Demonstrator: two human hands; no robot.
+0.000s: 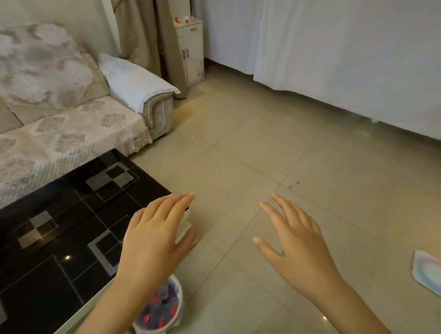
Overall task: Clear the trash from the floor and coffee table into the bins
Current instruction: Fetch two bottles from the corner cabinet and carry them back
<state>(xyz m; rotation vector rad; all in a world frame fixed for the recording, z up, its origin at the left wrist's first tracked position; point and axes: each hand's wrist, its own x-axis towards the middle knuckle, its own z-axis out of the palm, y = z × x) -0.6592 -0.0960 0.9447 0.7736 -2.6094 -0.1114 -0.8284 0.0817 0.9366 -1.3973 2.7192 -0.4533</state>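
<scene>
My left hand (156, 232) is flat, fingers straight, and its grip holds nothing. It is out over the corner of the black surface (54, 247). My right hand (295, 241) is flat too, fingers spread, out over the floor (305, 159), its grip holding nothing.

A bit of paper trash (433, 274), white with pale pink and blue rings, lies flat on the floor at 3 o'clock from my right hand.

A round bin (163, 310) stands on the floor at 6 o'clock from my left hand, just beside the surface. Inside are red and dark bits, too blurry to name.
</scene>
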